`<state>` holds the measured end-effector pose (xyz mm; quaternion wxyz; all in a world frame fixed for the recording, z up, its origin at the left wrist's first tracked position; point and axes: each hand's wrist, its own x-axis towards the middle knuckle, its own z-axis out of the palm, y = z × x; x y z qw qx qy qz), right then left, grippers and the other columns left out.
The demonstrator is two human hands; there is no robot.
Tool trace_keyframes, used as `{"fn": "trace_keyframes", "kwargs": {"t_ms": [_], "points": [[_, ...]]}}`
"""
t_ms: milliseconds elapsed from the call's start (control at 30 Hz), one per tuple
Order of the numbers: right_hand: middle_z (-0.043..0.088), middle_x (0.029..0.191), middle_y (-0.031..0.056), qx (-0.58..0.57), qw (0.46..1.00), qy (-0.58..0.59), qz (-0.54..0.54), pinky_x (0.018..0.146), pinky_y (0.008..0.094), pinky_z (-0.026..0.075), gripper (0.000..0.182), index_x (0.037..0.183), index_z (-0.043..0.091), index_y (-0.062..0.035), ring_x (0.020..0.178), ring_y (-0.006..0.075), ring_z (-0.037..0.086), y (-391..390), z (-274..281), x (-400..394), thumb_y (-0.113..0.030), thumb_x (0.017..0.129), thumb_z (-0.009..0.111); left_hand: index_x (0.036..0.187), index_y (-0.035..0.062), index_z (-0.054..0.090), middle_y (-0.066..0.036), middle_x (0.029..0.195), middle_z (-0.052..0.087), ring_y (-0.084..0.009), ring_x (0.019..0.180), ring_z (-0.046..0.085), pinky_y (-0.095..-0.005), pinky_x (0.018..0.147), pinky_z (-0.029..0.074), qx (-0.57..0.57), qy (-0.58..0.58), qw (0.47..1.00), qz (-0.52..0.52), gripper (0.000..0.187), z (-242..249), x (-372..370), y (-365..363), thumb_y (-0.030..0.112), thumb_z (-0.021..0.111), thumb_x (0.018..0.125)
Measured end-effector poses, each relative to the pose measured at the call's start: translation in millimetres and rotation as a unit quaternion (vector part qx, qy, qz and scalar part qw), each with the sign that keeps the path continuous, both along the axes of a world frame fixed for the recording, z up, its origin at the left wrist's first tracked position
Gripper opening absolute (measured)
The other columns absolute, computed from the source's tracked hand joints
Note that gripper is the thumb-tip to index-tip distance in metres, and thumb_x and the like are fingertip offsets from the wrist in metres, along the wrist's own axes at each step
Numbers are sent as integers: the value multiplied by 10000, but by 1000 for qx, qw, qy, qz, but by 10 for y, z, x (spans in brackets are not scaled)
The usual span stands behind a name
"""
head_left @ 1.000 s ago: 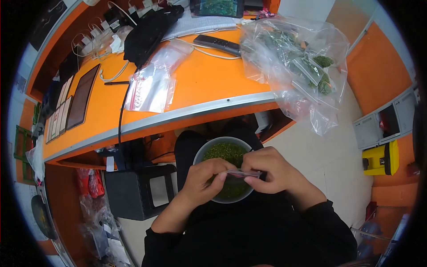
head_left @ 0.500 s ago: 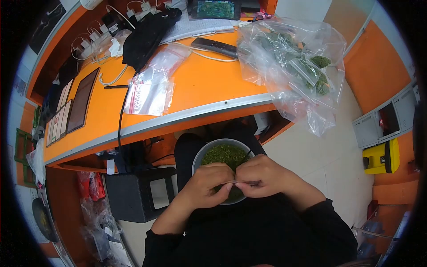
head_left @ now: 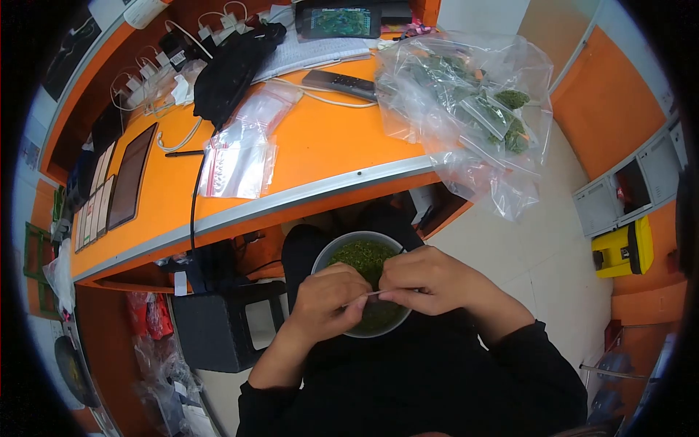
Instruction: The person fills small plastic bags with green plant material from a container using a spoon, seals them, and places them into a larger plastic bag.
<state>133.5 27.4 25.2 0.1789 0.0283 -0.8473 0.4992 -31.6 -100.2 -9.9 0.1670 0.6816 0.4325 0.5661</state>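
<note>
A round grey bowl (head_left: 321, 255) with finely chopped green plant matter (head_left: 362, 256) rests on my lap. Over its lower half, my left hand (head_left: 333, 298) and my right hand (head_left: 422, 280) are close together, fingers pinched. Between the fingertips runs a small thin pale strip (head_left: 373, 293), gripped at its two ends; what exactly it is cannot be made out. The fingers hide part of the bowl and its contents.
On the orange desk (head_left: 328, 146) lie small clear zip bags (head_left: 237, 167), a remote (head_left: 339, 84), a tablet (head_left: 133, 175) and a large plastic bag (head_left: 466, 95) of green matter. A black stool (head_left: 218, 331) stands left of my legs.
The view has shifted slightly, so the desk items sit a little further left. My hands have moved slightly apart and up, with more of the pale strip showing between them.
</note>
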Motion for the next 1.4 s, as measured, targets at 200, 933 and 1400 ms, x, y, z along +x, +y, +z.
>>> {"fn": "trace_keyframes", "kwargs": {"t_ms": [200,933,1400], "points": [[547,699,86,136,987,86,-9,540,367,479,70,805,589,-34,631,277,586,51,25,28,-60,766,640,790,-9,653,-137,775,680,-259,687,667,-377,697,542,35,69,997,16,96,70,-10,-53,59,601,834],[549,1259,102,295,796,25,-528,832,304,443,373,1186,618,-103,978,202,565,1031,661,894,-52,828,528,934,83,685,-55,971,620,-233,930,555,-368,816,395,-32,264,823,502,140,310,-1191,123,159,646,824],[568,1048,116,158,909,252,-292,725,269,417,262,1001,653,-2,829,170,519,556,527,798,-166,804,598,811,134,618,-16,996,576,-241,1002,536,-418,857,342,171,300,742,575,127,507,-988,298,115,708,722]]}}
